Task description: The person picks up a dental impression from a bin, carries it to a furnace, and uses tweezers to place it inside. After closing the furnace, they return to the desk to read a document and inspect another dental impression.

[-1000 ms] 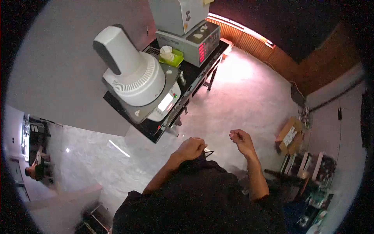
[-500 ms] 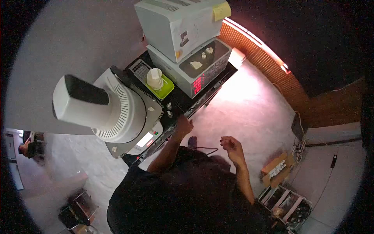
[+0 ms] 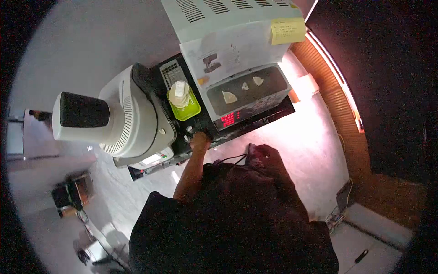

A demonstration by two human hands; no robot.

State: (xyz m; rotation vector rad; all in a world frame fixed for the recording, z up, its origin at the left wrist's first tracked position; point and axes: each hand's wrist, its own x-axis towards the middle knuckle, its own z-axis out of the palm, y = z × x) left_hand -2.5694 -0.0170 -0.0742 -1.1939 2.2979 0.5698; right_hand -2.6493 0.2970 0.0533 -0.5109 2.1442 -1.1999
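My left hand (image 3: 200, 140) is over the front edge of the black counter (image 3: 237, 130), its fingers curled in; whatever they may hold is hidden. Just beside its fingertips stand two small whitish pieces (image 3: 189, 129). My right hand (image 3: 265, 154) is in shadow in front of my body, off the counter. Its fingers are bent together around a tiny pale spot that I cannot make out. Behind the left hand, a lime-green tray (image 3: 195, 108) bears a stack of round off-white pieces (image 3: 179, 93).
A white rounded machine (image 3: 130, 123) with a small screen fills the counter's left end. On the right, a grey box-shaped device (image 3: 262, 104) with red digits carries several pale flat pieces (image 3: 229, 97). A vented housing (image 3: 228, 27) rises behind it. A keypad (image 3: 171, 72) lies at the back.
The view has turned and come nearer the counter. My left hand has moved onto the counter edge beside the small pieces. My right hand has drawn inward, its fingers closer together.
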